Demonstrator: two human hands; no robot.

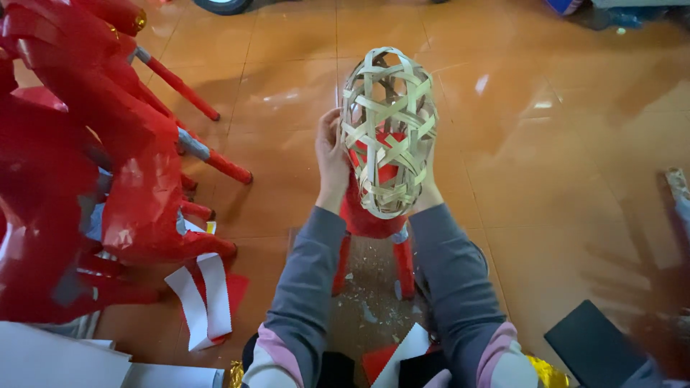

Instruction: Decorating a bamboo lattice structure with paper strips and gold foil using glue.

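An egg-shaped frame woven of pale bamboo strips [389,129] is held up in front of me, partly covered in red paper at its lower part. My left hand [332,158] grips its left side, fingers against the weave. My right hand [430,192] is mostly hidden behind the frame's right side and holds it there. Below the frame, a red-covered body with two red legs [374,244] hangs down toward the floor. Both arms wear grey sleeves with pink cuffs.
Finished red paper figures with stick legs [86,165] crowd the left. White and red paper strips [205,294] lie on the orange tiled floor [560,179]. A dark flat board [593,348] lies at lower right, white sheets [57,359] at lower left, gold foil [546,372] near my lap.
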